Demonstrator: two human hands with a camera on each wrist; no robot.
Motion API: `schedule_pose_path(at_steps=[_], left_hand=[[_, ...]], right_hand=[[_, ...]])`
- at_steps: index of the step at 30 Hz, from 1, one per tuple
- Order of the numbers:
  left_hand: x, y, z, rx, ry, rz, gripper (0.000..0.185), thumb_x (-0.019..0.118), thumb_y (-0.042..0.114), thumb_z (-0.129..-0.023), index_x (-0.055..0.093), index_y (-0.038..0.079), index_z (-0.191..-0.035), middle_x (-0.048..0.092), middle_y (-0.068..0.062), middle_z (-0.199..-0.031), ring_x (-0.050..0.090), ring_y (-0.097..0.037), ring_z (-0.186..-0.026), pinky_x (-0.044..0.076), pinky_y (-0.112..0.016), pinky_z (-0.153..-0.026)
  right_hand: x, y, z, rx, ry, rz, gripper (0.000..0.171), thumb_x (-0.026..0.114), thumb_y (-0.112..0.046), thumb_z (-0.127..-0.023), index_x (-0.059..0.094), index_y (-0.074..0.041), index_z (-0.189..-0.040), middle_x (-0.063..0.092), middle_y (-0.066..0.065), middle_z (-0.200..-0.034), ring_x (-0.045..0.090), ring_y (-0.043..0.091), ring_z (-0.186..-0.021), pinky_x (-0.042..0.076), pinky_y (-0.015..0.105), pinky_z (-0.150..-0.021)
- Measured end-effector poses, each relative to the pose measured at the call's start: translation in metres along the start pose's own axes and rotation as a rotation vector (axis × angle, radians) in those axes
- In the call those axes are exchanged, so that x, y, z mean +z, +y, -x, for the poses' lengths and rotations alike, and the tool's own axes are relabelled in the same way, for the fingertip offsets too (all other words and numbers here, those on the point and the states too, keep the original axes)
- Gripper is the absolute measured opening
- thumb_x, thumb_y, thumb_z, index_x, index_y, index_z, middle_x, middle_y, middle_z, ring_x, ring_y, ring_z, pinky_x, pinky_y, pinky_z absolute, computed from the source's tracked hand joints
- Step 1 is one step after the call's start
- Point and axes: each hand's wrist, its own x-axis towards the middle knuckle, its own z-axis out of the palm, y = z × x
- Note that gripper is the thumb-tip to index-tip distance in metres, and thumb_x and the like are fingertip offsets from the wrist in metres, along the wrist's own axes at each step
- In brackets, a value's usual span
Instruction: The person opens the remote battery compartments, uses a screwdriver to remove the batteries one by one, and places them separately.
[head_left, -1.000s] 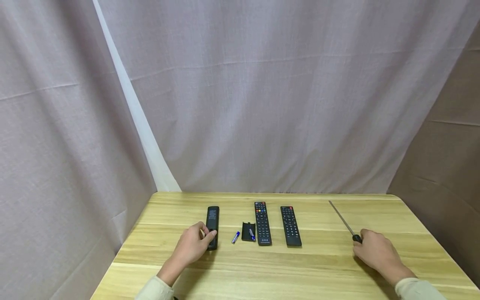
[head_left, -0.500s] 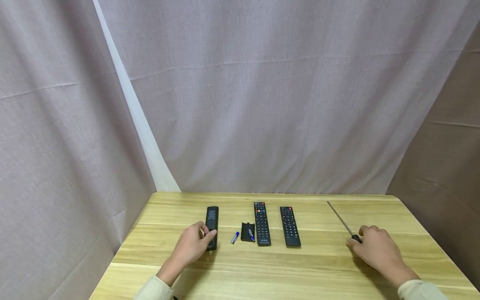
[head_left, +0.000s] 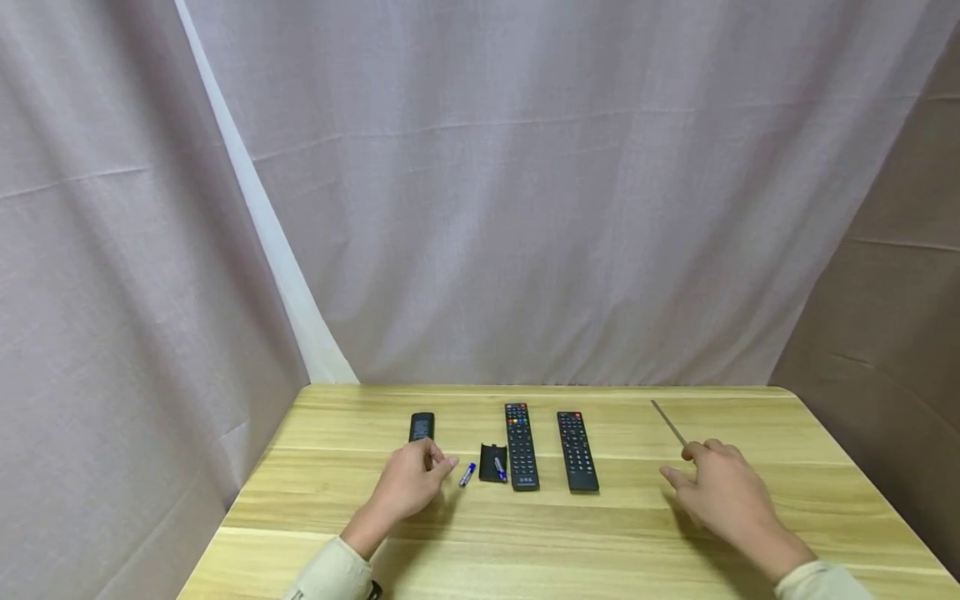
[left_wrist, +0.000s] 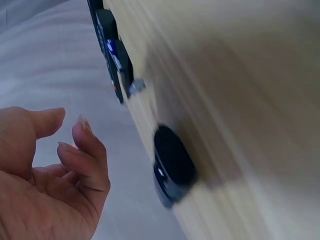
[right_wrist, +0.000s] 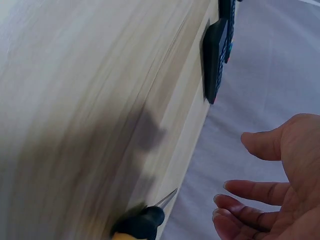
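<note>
Both hands are lifted just off the light wooden surface [head_left: 525, 533] here. The left hand [head_left: 408, 487] is seen with fingers loosely spread and nothing pinched, hovering over the near end of the slim black remote turned face-down [head_left: 422, 426], which is left lying under and just beyond the fingertips. A small blue-and-white battery [head_left: 467, 474] is found just to the right of that hand, next to a black battery cover [head_left: 492, 462]. Further right, two black button-covered remotes [head_left: 521, 446] are laid side by side between the hands. The right hand [head_left: 720, 492] is held open and relaxed, gripping nothing; the long thin screwdriver with a black-and-yellow handle [head_left: 669, 422] is left on the surface just beyond and under its fingers.
</note>
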Motion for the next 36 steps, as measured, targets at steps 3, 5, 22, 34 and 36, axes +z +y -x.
schedule_pose_path(at_steps=[3, 5, 22, 34, 36], left_hand=[[0.01, 0.012, -0.011, -0.003, -0.028, -0.006, 0.025, 0.074, 0.033, -0.101, 0.069, 0.009, -0.093, 0.064, 0.001, -0.07, 0.055, -0.013, -0.058, 0.046, -0.026, -0.049], [0.017, 0.021, -0.02, -0.01, -0.041, -0.022, 0.026, 0.074, 0.033, -0.101, 0.07, 0.008, -0.095, 0.067, 0.001, -0.069, 0.058, -0.013, -0.056, 0.048, -0.027, -0.048], [0.097, 0.07, -0.101, -0.107, -0.121, -0.262, 0.104, 0.081, 0.057, -0.091, 0.036, -0.005, -0.162, 0.069, -0.03, -0.134, 0.073, -0.038, -0.113, 0.066, -0.048, -0.096], [0.131, 0.056, -0.13, -0.127, -0.113, -0.267, 0.083, 0.087, 0.032, -0.081, 0.05, -0.005, -0.146, 0.067, -0.025, -0.122, 0.067, -0.032, -0.103, 0.067, -0.043, -0.088], [0.137, 0.048, -0.137, -0.135, -0.114, -0.26, 0.087, 0.087, 0.034, -0.079, 0.05, -0.003, -0.148, 0.067, -0.024, -0.123, 0.067, -0.03, -0.101, 0.067, -0.042, -0.087]], right_hand=[[-0.001, -0.005, 0.002, -0.004, 0.005, -0.005, 0.045, 0.079, -0.034, -0.093, 0.071, 0.006, -0.112, 0.071, 0.023, -0.102, 0.066, 0.046, -0.098, 0.059, 0.066, -0.079], [-0.002, -0.008, 0.004, -0.007, 0.013, -0.006, 0.043, 0.079, -0.034, -0.094, 0.072, 0.005, -0.112, 0.071, 0.021, -0.102, 0.066, 0.044, -0.097, 0.059, 0.064, -0.078], [-0.005, -0.018, 0.008, -0.004, 0.036, -0.024, 0.042, 0.074, -0.034, -0.099, 0.072, 0.006, -0.112, 0.071, 0.022, -0.101, 0.066, 0.042, -0.095, 0.059, 0.065, -0.081], [-0.003, -0.017, 0.01, -0.001, 0.046, -0.03, 0.041, 0.072, -0.034, -0.1, 0.073, 0.006, -0.112, 0.071, 0.02, -0.1, 0.067, 0.042, -0.095, 0.059, 0.064, -0.079], [-0.004, -0.016, 0.009, -0.006, 0.047, -0.029, 0.041, 0.072, -0.034, -0.1, 0.073, 0.006, -0.111, 0.071, 0.02, -0.1, 0.067, 0.042, -0.095, 0.059, 0.064, -0.079]])
